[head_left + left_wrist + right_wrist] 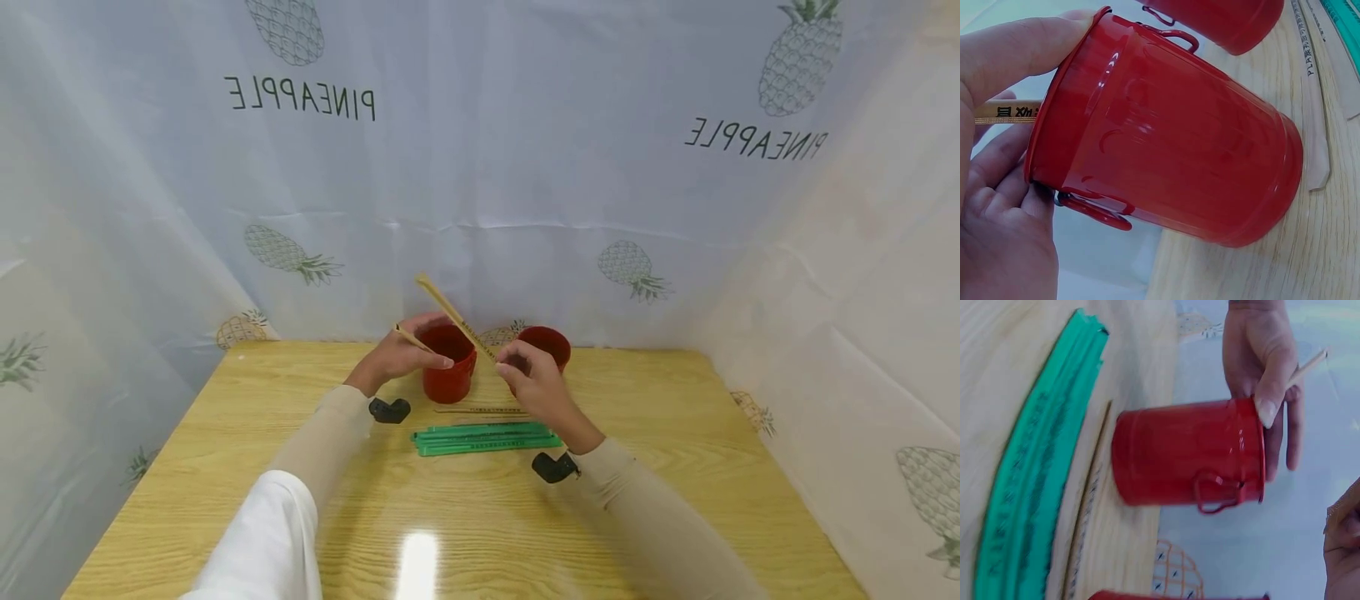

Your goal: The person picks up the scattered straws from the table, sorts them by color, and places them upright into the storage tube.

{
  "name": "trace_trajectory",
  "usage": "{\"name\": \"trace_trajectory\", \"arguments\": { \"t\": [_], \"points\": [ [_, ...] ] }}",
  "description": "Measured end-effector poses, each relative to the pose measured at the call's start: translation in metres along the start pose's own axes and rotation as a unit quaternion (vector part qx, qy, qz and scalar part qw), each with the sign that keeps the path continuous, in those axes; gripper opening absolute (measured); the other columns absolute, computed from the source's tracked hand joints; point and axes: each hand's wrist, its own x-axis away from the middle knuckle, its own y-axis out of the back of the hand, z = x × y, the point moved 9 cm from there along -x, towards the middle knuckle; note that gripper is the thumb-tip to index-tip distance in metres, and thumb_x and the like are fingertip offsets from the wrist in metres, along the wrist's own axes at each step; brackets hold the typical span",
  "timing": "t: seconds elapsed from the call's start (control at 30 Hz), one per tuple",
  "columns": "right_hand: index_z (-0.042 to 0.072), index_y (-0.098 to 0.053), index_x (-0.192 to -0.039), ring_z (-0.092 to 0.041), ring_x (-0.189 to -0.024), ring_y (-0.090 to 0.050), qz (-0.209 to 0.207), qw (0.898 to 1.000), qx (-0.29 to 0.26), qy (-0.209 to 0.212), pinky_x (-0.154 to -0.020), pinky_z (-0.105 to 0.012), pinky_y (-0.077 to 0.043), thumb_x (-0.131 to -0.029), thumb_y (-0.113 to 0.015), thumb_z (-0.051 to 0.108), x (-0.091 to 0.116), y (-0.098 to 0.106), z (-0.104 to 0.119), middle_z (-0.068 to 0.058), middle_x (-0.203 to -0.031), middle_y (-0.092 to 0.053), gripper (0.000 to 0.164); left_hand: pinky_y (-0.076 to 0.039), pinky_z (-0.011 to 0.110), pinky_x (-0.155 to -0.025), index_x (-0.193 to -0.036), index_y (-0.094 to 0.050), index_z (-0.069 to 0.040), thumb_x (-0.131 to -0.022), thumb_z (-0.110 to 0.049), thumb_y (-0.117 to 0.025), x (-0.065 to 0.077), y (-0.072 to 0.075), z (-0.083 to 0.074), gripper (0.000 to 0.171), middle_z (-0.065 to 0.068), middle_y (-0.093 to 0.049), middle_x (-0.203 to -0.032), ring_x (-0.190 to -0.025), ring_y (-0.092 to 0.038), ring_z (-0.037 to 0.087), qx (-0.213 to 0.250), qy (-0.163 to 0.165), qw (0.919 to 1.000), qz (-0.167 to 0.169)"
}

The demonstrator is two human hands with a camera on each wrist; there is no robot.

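Observation:
My left hand (405,354) grips the rim of a small red metal bucket (447,382), with the thumb on the near side and fingers on the far side. The bucket stands upright; its little side handles show in the left wrist view. A brown paper-wrapped straw (412,337) leans out of its mouth beside that hand. Above and right of it, my right hand (542,387) pinches the lower end of another brown wrapped straw (450,310), which slants up to the left over the bucket. In the right wrist view, the right hand (1344,550) is mostly cut off.
A second red bucket (557,340) stands behind my right hand. Brown wrapped straws (480,410) lie in front of the buckets, and several green wrapped straws (480,446) lie nearer me. A pineapple-print curtain (480,167) hangs behind the wooden table (360,533).

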Motion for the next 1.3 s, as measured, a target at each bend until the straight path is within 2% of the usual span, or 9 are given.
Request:
{"name": "trace_trajectory", "arguments": {
  "t": [0.17, 0.37, 0.6, 0.77, 1.0, 1.13, 1.3],
  "points": [
    [-0.005, -0.063, -0.105, -0.015, -0.076, -0.051, 0.003, 1.0, -0.016, 0.015, -0.069, -0.021, -0.047, -0.102, -0.062, -0.001, -0.015, -0.014, 0.007, -0.017, -0.086, -0.057, 0.006, -0.049, 0.054, -0.114, -0.15, -0.054, -0.022, -0.087, -0.009, -0.084, -0.001, -0.002, -0.004, 0.071, 0.005, -0.065, -0.144, -0.134, -0.06, 0.03, -0.012, -0.014, 0.9998, 0.003],
    [-0.002, -0.063, -0.105, -0.021, -0.085, -0.057, -0.01, 0.999, 0.027, 0.028, -0.079, -0.023, -0.053, -0.101, -0.064, 0.002, -0.033, -0.027, 0.006, -0.017, -0.095, -0.064, 0.006, -0.051, 0.053, -0.113, -0.149, -0.056, -0.021, -0.088, -0.006, -0.082, 0.0, -0.003, -0.005, 0.068, 0.007, -0.065, -0.142, -0.131, -0.061, 0.031, -0.006, -0.03, 0.9995, 0.008],
    [-0.001, -0.062, -0.106, -0.03, -0.082, -0.062, 0.005, 0.998, 0.034, 0.044, -0.071, -0.026, -0.055, -0.104, -0.061, 0.004, -0.056, -0.046, 0.003, -0.023, -0.096, -0.066, 0.005, -0.051, 0.054, -0.112, -0.146, -0.058, -0.021, -0.089, -0.004, -0.081, 0.0, -0.005, -0.005, 0.063, 0.008, -0.066, -0.14, -0.13, -0.062, 0.032, 0.004, -0.044, 0.9989, 0.015],
    [-0.003, -0.061, -0.105, -0.03, -0.087, -0.063, 0.018, 0.996, 0.061, 0.057, -0.076, -0.03, -0.057, -0.103, -0.061, 0.003, -0.066, -0.059, 0.001, -0.022, -0.1, -0.066, 0.006, -0.055, 0.047, -0.109, -0.148, -0.057, -0.021, -0.09, -0.007, -0.081, 0.0, -0.005, -0.006, 0.064, 0.007, -0.066, -0.14, -0.127, -0.065, 0.029, 0.002, -0.047, 0.9987, 0.019],
    [-0.001, -0.063, -0.104, -0.03, -0.092, -0.063, 0.046, 0.989, 0.134, 0.048, -0.084, -0.043, -0.06, -0.101, -0.064, 0.003, -0.064, -0.068, -0.011, -0.018, -0.102, -0.066, 0.005, -0.052, 0.05, -0.112, -0.158, -0.044, -0.006, -0.089, -0.007, -0.082, -0.001, -0.001, -0.001, 0.08, 0.015, -0.057, -0.153, -0.135, -0.06, 0.035, -0.019, -0.023, 0.9995, 0.006],
    [0.001, -0.067, -0.109, -0.025, -0.091, -0.059, 0.057, 0.987, 0.147, 0.029, -0.082, -0.035, -0.056, -0.101, -0.065, 0.004, -0.058, -0.063, -0.019, -0.014, -0.105, -0.066, 0.008, -0.05, 0.051, -0.114, -0.158, -0.044, -0.01, -0.087, -0.009, -0.084, -0.001, 0.001, 0.0, 0.081, 0.013, -0.054, -0.155, -0.138, -0.056, 0.035, -0.027, -0.007, 0.9996, 0.0],
    [0.002, -0.072, -0.107, -0.022, -0.084, -0.054, 0.02, 0.993, 0.118, 0.026, -0.07, -0.028, -0.048, -0.096, -0.072, 0.003, -0.045, -0.042, -0.023, -0.011, -0.098, -0.067, 0.011, -0.05, 0.052, -0.114, -0.157, -0.046, -0.015, -0.087, -0.012, -0.085, 0.0, 0.002, 0.0, 0.08, 0.01, -0.058, -0.151, -0.137, -0.056, 0.033, -0.026, 0.004, 0.9996, -0.003]
  ]
}}
